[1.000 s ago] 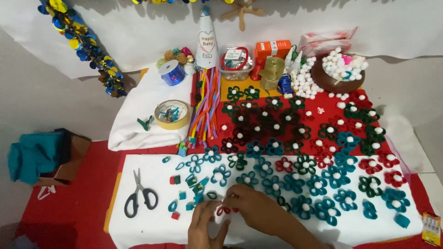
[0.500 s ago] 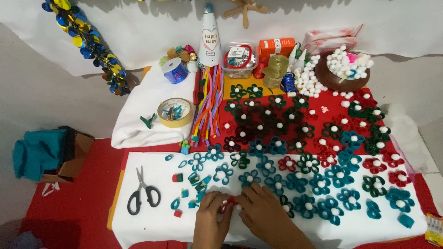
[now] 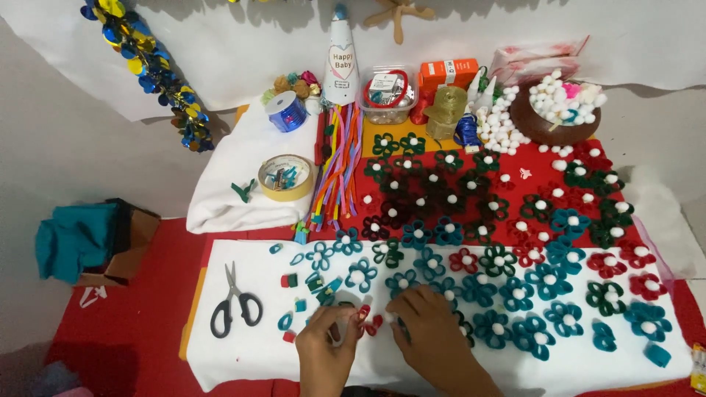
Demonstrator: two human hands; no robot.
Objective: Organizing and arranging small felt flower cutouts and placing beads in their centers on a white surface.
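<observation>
Your left hand (image 3: 327,345) and right hand (image 3: 430,334) met low over the white cloth (image 3: 243,360). Left fingertips pinched a small red loop petal (image 3: 364,314), held just above the cloth; a second red piece (image 3: 375,324) lay just beside it. Right hand rested palm-down, fingers curled at the petals; what it gripped, you couldn't tell from this view. Compared with a second ago, the red piece had come apart from between both hands and sat in the left alone, so the flower looked only partly assembled. Scissors (image 3: 234,303) lay untouched to the left, finished teal flowers (image 3: 515,294) near the right
</observation>
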